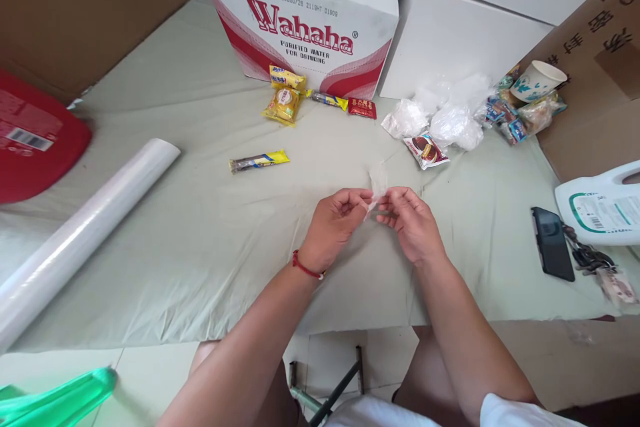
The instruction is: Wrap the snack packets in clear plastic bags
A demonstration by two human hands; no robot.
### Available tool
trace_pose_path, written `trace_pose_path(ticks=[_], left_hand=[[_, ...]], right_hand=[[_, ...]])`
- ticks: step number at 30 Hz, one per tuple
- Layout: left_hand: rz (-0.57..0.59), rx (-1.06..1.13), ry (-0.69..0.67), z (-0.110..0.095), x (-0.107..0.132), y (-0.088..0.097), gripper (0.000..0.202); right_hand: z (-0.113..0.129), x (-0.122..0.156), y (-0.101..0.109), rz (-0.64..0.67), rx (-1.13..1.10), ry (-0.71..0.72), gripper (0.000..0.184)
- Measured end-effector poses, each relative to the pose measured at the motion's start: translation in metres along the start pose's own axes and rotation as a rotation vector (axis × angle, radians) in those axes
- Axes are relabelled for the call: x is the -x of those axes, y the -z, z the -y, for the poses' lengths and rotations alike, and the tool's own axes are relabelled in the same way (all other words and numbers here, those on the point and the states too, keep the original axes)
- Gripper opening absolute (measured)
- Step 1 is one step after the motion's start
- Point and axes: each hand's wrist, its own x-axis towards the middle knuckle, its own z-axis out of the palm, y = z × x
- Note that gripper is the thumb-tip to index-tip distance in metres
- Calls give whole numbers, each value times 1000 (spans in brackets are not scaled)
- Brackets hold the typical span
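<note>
The left hand (333,223) and the right hand (410,223) are close together over the cloth (210,240) on the table. Both hands are curled, and their fingertips pinch a small clear bag (377,184) between them. The bag sticks up a little above the fingers and does not touch the cloth. It is thin and hard to see. The left wrist has a red band (306,269) on it. Past the hands, a yellow bar (259,161) lies alone on the cloth. More yellow snacks (285,101) and a red pack (362,107) lie right by a big box (305,20) with red letters. To the right of them is a pile of bags (443,117), with a brown snack (426,150) at its near edge. A cup (540,80) lies on its side near the far right. A phone (553,243) lies flat on the right, with keys (590,257) next to it and a white jug (605,203) just behind. On the left, a long roll (85,233) lies at a slant, well apart from the hands.
</note>
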Motion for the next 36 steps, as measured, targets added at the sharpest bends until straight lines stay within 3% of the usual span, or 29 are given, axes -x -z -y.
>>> trace_pose_path(ticks=[3,7,15,24,30,36], left_hand=[[121,-185,-105,-3,5,-4,10],[199,-284,-136,-6,9,-9,10],[5,163,91,-2,3,-9,29],[-19,183,44,-1,0,-6,17],[-18,-131,-111,1,3,-9,10],[-77,135,16,-2,0,-2,10]], right_hand=[[1,-5,5,-53,-112,-30,42],[-1,-6,7,-70,-69,3,34],[-4,2,1,0,123,156,20],[-7,4,-1,-8,164,220,20],[-5,10,-3,-2,226,262,29],[0,1,4,-208,-13,184,36]])
